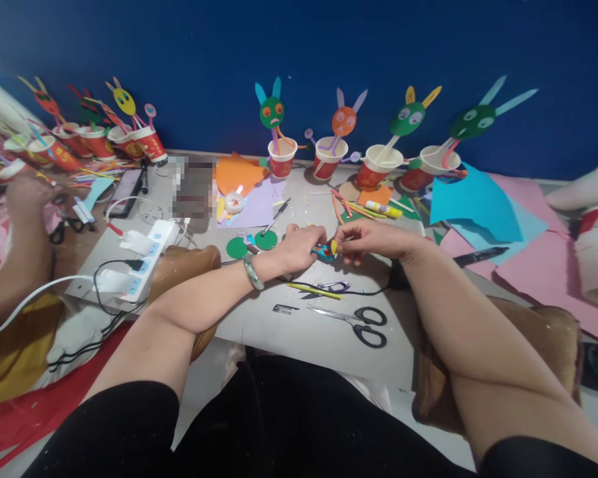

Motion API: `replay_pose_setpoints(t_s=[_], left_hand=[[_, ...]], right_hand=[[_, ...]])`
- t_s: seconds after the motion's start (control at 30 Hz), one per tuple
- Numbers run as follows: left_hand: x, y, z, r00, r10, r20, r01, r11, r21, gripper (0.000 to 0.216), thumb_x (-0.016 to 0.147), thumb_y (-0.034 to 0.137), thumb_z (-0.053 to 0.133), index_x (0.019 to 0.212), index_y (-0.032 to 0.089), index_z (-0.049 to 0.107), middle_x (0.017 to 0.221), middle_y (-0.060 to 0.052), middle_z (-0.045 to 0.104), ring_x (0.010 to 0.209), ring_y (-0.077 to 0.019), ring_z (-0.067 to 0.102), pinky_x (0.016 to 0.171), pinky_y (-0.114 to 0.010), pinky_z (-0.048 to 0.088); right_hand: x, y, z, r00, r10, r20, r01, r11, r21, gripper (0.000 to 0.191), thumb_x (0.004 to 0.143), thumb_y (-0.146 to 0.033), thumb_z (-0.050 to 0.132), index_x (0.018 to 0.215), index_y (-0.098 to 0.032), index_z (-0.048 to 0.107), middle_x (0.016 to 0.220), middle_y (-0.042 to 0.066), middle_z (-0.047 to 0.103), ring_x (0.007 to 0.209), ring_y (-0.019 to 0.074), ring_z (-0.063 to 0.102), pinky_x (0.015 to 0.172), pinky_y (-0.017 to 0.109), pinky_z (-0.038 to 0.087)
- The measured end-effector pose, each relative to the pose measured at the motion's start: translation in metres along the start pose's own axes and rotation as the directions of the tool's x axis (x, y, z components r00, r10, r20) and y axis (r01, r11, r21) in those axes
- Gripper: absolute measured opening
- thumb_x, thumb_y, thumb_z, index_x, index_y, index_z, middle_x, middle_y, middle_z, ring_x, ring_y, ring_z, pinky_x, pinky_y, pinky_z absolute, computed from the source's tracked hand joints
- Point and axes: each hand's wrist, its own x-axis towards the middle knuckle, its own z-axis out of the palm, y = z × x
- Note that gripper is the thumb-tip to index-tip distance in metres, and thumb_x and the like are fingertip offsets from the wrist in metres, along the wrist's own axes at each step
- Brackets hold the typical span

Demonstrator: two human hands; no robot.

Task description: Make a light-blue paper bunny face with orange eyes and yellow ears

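Over the middle of the table my left hand (303, 247) is closed on a small blue piece (323, 252), whose kind is too small to make out. Close beside it, my right hand (356, 242) pinches a small yellow piece (334, 247) at the fingertips. The two pieces meet or overlap between my hands. Two green paper discs (236, 247) lie left of my left hand, with a pen (276, 216) by them. Nearer my body are black-handled scissors (361, 325), a yellow strip (319, 291), smaller scissors (336, 286) and a pen cap (285, 309).
Red paper cups (282, 159) with paper rabbit-like figures stand along the blue wall. Coloured paper (478, 206) lies at right, with a glue stick (383, 210) and tape roll (234, 202) further back. A power strip (152, 259) and a co-worker's arm (22, 245) are at left.
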Motion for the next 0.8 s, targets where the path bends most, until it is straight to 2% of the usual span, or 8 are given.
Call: replay_pose_setpoints(t_s=[0.13, 0.33, 0.43, 0.5, 0.57, 0.63, 0.73, 0.8], left_hand=[[-0.001, 0.003, -0.003, 1.0, -0.013, 0.008, 0.013, 1.0, 0.001, 0.027, 0.085, 0.013, 0.054, 0.111, 0.02, 0.058, 0.114, -0.007, 0.071, 0.11, -0.0255, 0.066, 0.104, -0.044, 0.039], [-0.001, -0.001, 0.002, 0.999, 0.0, -0.044, -0.002, 0.999, -0.041, 0.028, 0.083, 0.01, 0.055, 0.109, 0.02, 0.059, 0.117, -0.008, 0.068, 0.113, -0.0248, 0.065, 0.105, -0.041, 0.043], [0.0, -0.004, 0.004, 0.995, -0.029, -0.09, 0.016, 0.99, -0.139, 0.034, 0.081, 0.012, 0.058, 0.114, 0.02, 0.058, 0.12, -0.008, 0.067, 0.108, -0.0241, 0.065, 0.1, -0.04, 0.047], [0.003, -0.005, 0.004, 0.991, -0.051, -0.122, 0.015, 0.959, -0.283, 0.047, 0.078, 0.013, 0.064, 0.124, 0.02, 0.056, 0.124, -0.009, 0.066, 0.107, -0.0225, 0.065, 0.097, -0.038, 0.05], [0.005, -0.005, 0.002, 0.988, -0.095, -0.119, 0.026, 0.875, -0.484, 0.063, 0.073, 0.013, 0.071, 0.133, 0.017, 0.052, 0.123, -0.01, 0.067, 0.102, -0.0198, 0.065, 0.092, -0.034, 0.051], [0.007, -0.005, -0.002, 0.986, -0.156, -0.063, 0.072, 0.729, -0.68, 0.067, 0.07, 0.014, 0.077, 0.133, 0.014, 0.052, 0.117, -0.01, 0.068, 0.094, -0.0162, 0.066, 0.086, -0.031, 0.052], [0.009, -0.001, -0.008, 0.977, -0.214, 0.012, 0.126, 0.53, -0.839, 0.044, 0.077, 0.016, 0.078, 0.117, 0.012, 0.061, 0.101, -0.006, 0.07, 0.084, -0.0116, 0.065, 0.08, -0.027, 0.052], [0.008, 0.002, -0.013, 0.965, -0.258, 0.038, 0.158, 0.463, -0.872, 0.024, 0.085, 0.015, 0.075, 0.106, 0.012, 0.065, 0.088, -0.003, 0.071, 0.078, -0.0093, 0.063, 0.078, -0.026, 0.05]], right_hand=[[0.005, 0.001, 0.006, 1.0, 0.021, -0.007, -0.02, 0.998, 0.067, 0.039, 0.063, -0.047, 0.091, 0.078, -0.022, 0.065, 0.062, -0.001, 0.07, 0.057, 0.0139, 0.066, 0.056, 0.026, 0.057], [0.01, 0.0, 0.009, 0.993, -0.005, -0.115, 0.022, 0.989, 0.145, 0.039, 0.059, -0.044, 0.097, 0.069, -0.022, 0.067, 0.063, 0.001, 0.072, 0.06, 0.0144, 0.068, 0.059, 0.026, 0.059], [0.009, 0.0, 0.008, 0.99, -0.03, -0.135, 0.052, 0.984, 0.169, 0.037, 0.058, -0.043, 0.098, 0.067, -0.022, 0.069, 0.064, 0.002, 0.073, 0.059, 0.0143, 0.067, 0.06, 0.028, 0.06], [0.008, -0.001, 0.007, 0.986, -0.039, -0.16, 0.07, 0.979, 0.189, 0.037, 0.058, -0.043, 0.099, 0.067, -0.021, 0.07, 0.064, 0.002, 0.072, 0.058, 0.0133, 0.066, 0.061, 0.027, 0.059], [0.006, -0.001, 0.004, 0.978, -0.047, -0.202, 0.092, 0.971, 0.219, 0.038, 0.057, -0.043, 0.099, 0.067, -0.021, 0.07, 0.063, 0.002, 0.072, 0.057, 0.0125, 0.065, 0.06, 0.026, 0.058], [0.003, -0.003, 0.002, 0.969, -0.052, -0.243, 0.113, 0.963, 0.243, 0.041, 0.053, -0.044, 0.101, 0.068, -0.02, 0.07, 0.062, 0.002, 0.071, 0.056, 0.0124, 0.064, 0.058, 0.025, 0.057], [0.0, -0.005, 0.0, 0.961, -0.06, -0.269, 0.13, 0.959, 0.25, 0.047, 0.049, -0.046, 0.102, 0.069, -0.019, 0.069, 0.061, 0.002, 0.071, 0.055, 0.0122, 0.064, 0.056, 0.025, 0.055], [-0.002, -0.007, 0.0, 0.962, -0.068, -0.265, 0.136, 0.959, 0.249, 0.048, 0.05, -0.048, 0.102, 0.07, -0.019, 0.069, 0.061, 0.002, 0.071, 0.055, 0.012, 0.064, 0.055, 0.025, 0.055]])
